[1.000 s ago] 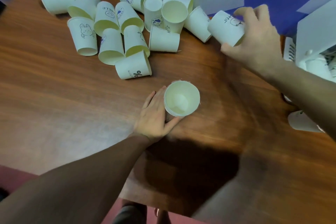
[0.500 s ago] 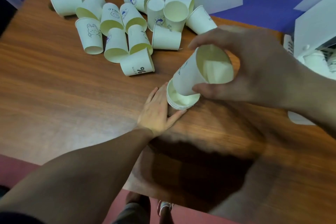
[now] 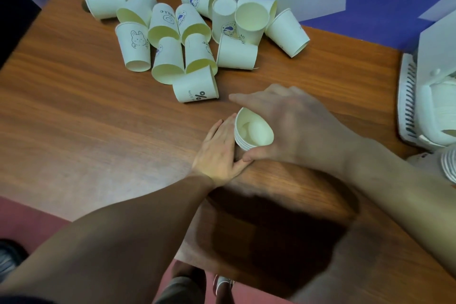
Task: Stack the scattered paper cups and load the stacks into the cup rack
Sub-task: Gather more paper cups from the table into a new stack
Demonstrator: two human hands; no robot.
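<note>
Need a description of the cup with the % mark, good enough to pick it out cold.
Start from the pile of loose paper cups at the far side of the wooden table. The % cup lies on its side at the pile's near edge, closest to the two hands. It alone carries a bold black percent sign; its neighbours show a rabbit, a smiley or blue logos.

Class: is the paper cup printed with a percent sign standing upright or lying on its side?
On its side. The percent-sign cup lies flat on the table, its printed wall facing up and its wide rim pointing left.
</note>
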